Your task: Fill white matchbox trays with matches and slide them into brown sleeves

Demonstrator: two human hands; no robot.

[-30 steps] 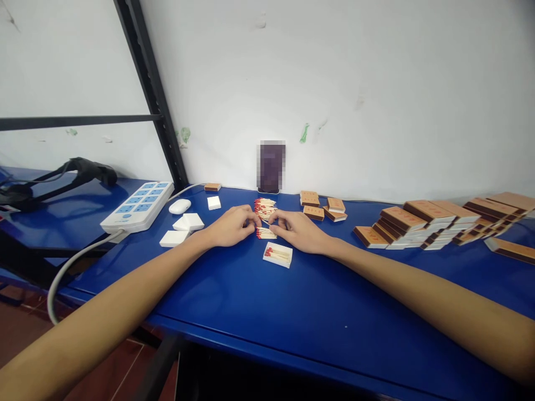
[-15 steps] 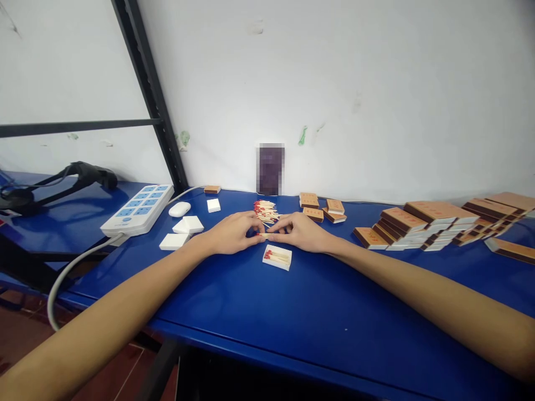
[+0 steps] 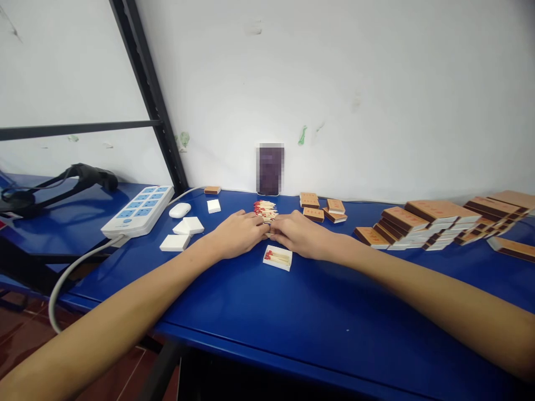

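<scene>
Matchstick pile (image 3: 265, 208) lies beyond matchbox tray (image 3: 276, 267); just behind tray, left hand (image 3: 243, 234) and right hand (image 3: 296, 235) curl close, grip I cannot tell.

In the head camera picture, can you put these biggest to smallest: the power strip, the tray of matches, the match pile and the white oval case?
1. Power strip
2. Tray of matches and match pile: unsure, the pile is partly hidden
3. White oval case

Matchsticks (image 3: 268, 236) mostly hidden by left hand (image 3: 241, 234) and right hand (image 3: 297, 235), grip unclear, far dark panel (image 3: 270, 170) pixelated, right matchboxes (image 3: 430, 211) printed too small to read, left black device (image 3: 86, 177) cut off
</scene>
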